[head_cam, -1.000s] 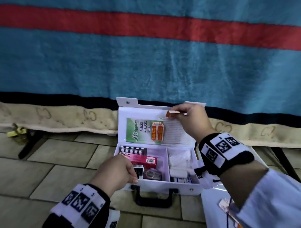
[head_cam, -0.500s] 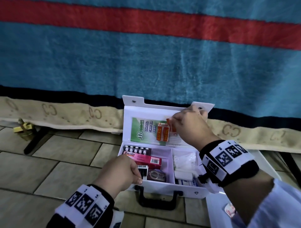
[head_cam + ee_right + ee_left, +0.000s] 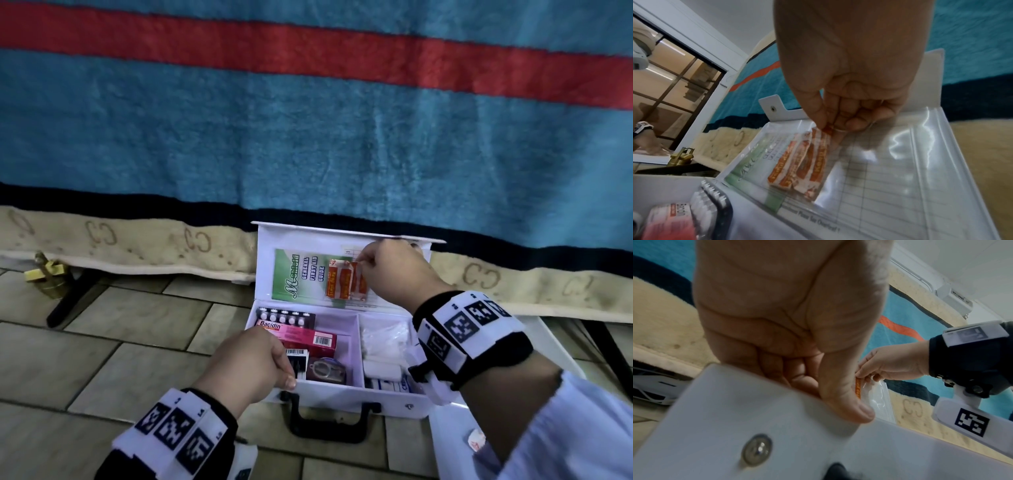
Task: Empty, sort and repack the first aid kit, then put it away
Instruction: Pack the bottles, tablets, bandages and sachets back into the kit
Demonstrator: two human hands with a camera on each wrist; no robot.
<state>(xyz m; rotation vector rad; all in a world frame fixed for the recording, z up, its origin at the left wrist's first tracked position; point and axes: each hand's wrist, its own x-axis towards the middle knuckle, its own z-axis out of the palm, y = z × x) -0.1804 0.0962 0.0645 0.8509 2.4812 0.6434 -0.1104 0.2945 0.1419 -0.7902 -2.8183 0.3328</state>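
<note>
Low in the head view, the left hand (image 3: 251,361) grips the front wall of the open first aid kit (image 3: 346,394), fingers curled over its rim and thumb outside. Right of centre, the right hand (image 3: 394,270) pinches the top of an orange plaster strip (image 3: 359,282) at the clear lid pocket (image 3: 890,162), beside other strips and a green guide (image 3: 296,274). Below, the left compartment holds a pink Bacidin box (image 3: 298,335) and blister pack (image 3: 286,314); the right holds white dressings (image 3: 383,339).
</note>
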